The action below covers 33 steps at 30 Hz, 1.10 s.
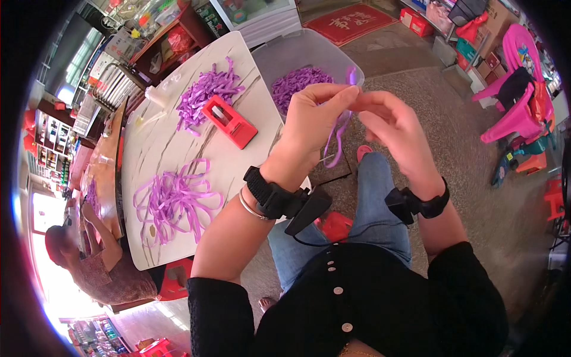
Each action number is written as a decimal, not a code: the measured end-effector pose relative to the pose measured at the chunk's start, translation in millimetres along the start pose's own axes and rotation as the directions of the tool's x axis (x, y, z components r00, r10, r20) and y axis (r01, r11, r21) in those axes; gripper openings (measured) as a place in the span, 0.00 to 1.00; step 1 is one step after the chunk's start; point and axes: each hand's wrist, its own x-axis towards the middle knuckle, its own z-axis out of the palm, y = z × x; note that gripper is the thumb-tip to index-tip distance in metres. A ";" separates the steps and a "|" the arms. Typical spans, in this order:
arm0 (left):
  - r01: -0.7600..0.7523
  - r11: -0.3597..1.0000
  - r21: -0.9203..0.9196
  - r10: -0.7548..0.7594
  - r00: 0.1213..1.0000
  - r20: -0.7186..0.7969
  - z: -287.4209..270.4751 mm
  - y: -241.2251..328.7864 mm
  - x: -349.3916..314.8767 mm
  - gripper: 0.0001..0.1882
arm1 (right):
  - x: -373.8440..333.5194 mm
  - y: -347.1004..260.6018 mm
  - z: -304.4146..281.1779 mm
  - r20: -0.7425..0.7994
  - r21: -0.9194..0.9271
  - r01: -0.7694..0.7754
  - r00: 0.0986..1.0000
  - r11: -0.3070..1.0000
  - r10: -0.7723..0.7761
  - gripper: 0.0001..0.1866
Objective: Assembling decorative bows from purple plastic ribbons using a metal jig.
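Note:
Both hands are raised above my lap, by the edge of the marble-patterned table (pixel 143 172). A purple ribbon (pixel 338 143) is pinched in my left hand (pixel 315 116), and its loop dangles below. A short purple end sticks up above the fingertips. The curled fingers of my right hand (pixel 389 119) meet the left fingertips at the ribbon, and part of their grip is hidden. On the table a red tape dispenser (pixel 238 131) lies beside a heap of short folded purple ribbons (pixel 205 98). Long loose purple ribbons (pixel 175 202) lie tangled nearer me.
A grey plastic bin (pixel 315 46) holding many purple ribbon pieces (pixel 300 83) stands just beyond my hands. At far left a person (pixel 101 262) sits at a wooden table. Pink plastic chairs (pixel 517 95) stand at right, and a red mat (pixel 351 24) lies at the back.

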 end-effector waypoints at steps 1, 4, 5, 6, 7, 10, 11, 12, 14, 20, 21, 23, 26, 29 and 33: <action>-0.017 0.999 -0.048 0.017 1.000 0.004 3.8 -0.4 2.1 0.09 | 2.1 1.6 3.0 -0.014 0.108 -0.016 1.000 0.994 0.018 0.11; 0.050 0.996 -0.071 -0.049 0.999 0.014 16.7 0.8 5.8 0.08 | 6.9 4.0 4.4 0.053 0.084 0.029 0.998 0.996 -0.034 0.10; 0.052 0.996 -0.066 -0.051 0.999 0.016 17.7 2.9 6.5 0.08 | 9.3 6.7 4.0 0.050 0.089 0.030 0.998 0.996 -0.035 0.10; 0.070 0.995 -0.065 -0.068 0.997 0.034 19.0 5.5 7.1 0.08 | 11.8 9.7 3.5 0.036 0.106 -0.021 0.999 0.994 0.017 0.10; 0.088 0.994 -0.064 -0.084 0.995 0.053 20.1 7.7 7.6 0.09 | 12.6 11.0 3.0 0.024 0.123 -0.071 0.997 0.990 0.069 0.09; 0.117 0.993 -0.022 -0.114 0.989 0.097 20.8 11.1 11.0 0.12 | 7.7 8.6 -6.9 0.098 0.067 -0.126 0.988 0.990 0.119 0.10; 0.118 0.993 -0.020 -0.115 0.989 0.096 19.4 9.9 12.7 0.12 | 3.8 10.1 -7.2 0.099 0.070 -0.127 0.988 0.990 0.119 0.10; 0.069 0.997 -0.040 -0.066 0.994 0.083 17.7 7.5 15.4 0.13 | -3.4 12.1 -6.4 0.119 0.050 -0.146 0.983 0.988 0.139 0.10; 0.021 0.998 -0.063 -0.016 0.996 0.083 20.9 10.7 17.0 0.14 | -20.1 13.4 -10.1 0.126 0.026 -0.163 0.979 0.986 0.158 0.11; 0.172 0.948 -0.269 -0.116 0.970 0.212 12.1 33.1 12.3 0.13 | -72.2 42.8 -28.4 0.208 0.022 -0.310 0.931 0.950 0.299 0.10; 0.160 0.942 -0.296 -0.087 0.965 0.246 7.9 35.3 11.3 0.14 | -79.9 48.3 -30.5 0.219 -0.020 -0.306 0.928 0.952 0.303 0.09; 0.171 0.941 -0.290 -0.091 0.959 0.270 0.8 44.5 6.9 0.14 | -91.3 57.0 -34.2 0.225 -0.051 -0.307 0.924 0.950 0.310 0.08; 0.151 0.943 -0.297 -0.064 0.957 0.283 -15.6 52.0 -1.7 0.13 | -102.2 64.4 -43.2 0.219 -0.227 -0.193 0.945 0.955 0.243 0.07; 0.191 0.935 -0.298 -0.144 0.974 0.172 -28.8 62.2 -19.1 0.11 | -104.5 67.4 -54.6 0.243 -0.458 0.024 0.965 0.889 0.100 0.06; 0.232 0.952 -0.198 -0.188 0.958 0.217 -64.7 64.0 -42.4 0.09 | -96.5 70.2 -70.6 0.276 -0.609 0.114 0.958 0.785 0.076 0.06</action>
